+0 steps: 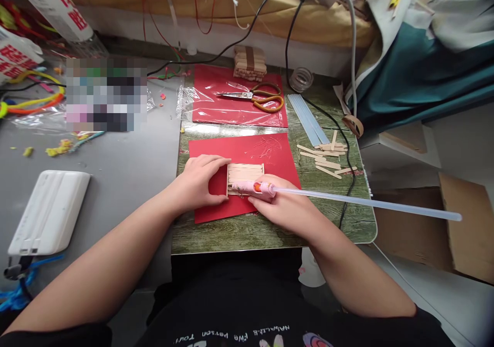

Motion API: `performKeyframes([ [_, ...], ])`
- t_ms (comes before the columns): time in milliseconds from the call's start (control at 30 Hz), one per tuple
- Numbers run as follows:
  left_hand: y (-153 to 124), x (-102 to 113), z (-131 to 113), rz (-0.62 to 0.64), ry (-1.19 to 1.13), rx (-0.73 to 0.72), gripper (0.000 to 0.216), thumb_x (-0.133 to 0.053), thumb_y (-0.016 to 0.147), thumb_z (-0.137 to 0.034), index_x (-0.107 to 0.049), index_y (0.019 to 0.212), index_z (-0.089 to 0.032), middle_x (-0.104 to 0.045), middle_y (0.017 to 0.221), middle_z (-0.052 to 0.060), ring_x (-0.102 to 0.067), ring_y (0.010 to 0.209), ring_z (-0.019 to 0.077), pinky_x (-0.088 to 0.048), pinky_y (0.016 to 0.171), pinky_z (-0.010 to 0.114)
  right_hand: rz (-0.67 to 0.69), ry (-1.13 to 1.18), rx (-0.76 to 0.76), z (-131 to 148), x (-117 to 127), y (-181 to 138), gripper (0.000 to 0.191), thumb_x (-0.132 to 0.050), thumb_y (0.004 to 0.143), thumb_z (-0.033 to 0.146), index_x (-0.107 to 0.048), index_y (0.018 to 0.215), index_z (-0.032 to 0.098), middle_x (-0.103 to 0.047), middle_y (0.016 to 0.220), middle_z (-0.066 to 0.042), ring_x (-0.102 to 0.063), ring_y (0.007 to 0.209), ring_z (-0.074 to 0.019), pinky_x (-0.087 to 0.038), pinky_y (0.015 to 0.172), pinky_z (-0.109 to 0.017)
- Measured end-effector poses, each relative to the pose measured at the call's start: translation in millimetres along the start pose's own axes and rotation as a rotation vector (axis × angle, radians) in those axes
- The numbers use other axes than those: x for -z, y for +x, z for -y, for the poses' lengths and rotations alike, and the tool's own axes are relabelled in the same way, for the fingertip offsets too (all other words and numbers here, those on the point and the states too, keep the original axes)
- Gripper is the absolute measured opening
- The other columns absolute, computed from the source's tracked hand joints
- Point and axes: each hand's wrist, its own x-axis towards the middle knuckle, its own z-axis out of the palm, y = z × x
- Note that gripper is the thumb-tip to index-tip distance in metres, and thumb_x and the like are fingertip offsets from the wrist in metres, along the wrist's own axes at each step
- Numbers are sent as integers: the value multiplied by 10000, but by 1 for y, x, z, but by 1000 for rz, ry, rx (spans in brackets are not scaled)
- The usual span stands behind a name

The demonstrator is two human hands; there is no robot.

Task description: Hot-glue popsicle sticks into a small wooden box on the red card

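A small panel of pale craft sticks (246,171) lies on a red sheet (206,211), its sticks side by side with edge sticks at the left and right. My left hand (198,182) grips the panel's left edge between thumb and fingers. Over the panel's near side is a pink patterned hot glue gun (264,188), with my right hand (285,203) closed around it. A long translucent glue stick (366,201) juts from its back to the right. The gun's nozzle points left, and its trigger is hidden by my hand.
Scissors (266,97) lie on a plastic-wrapped red pack (208,105) beside bundled craft sticks (249,63). To the right are loose craft sticks (328,164), glue sticks (306,118), a glass jar (301,80) and a black cable (347,154). A white power bank (50,213) sits left.
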Motion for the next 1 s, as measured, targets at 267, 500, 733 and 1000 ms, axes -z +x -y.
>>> performKeyframes([
  [267,0,0,0,0,-9,12,847,-799,804,-524,-471,1546,-278,-562,1546,117,-486,1427,380,-337,1176,509,129,20,-118,1,8,9,405,-700,895,541,-516,715,228,-600,696,14,-547,619,-158,-348,554,-282],
  [500,0,0,-1,-6,-17,10,860,-812,790,-528,-478,1541,-273,-570,1538,116,-492,1422,377,-337,1173,512,176,-12,-109,-9,11,20,305,-718,855,451,-576,709,225,-600,663,23,-520,588,-143,-323,532,-283],
  [733,0,1,-2,-6,-26,21,863,-819,776,-513,-486,1536,-276,-568,1545,109,-498,1414,375,-339,1177,515,115,-72,-128,-17,5,22,340,-743,814,482,-575,665,227,-571,614,28,-493,527,-136,-276,486,-289],
  [1000,0,0,-2,-8,-31,11,859,-810,783,-508,-476,1541,-279,-570,1537,108,-501,1412,372,-343,1176,518,160,-81,-106,-17,7,22,318,-730,832,455,-570,675,229,-587,628,28,-510,563,-140,-293,504,-291],
])
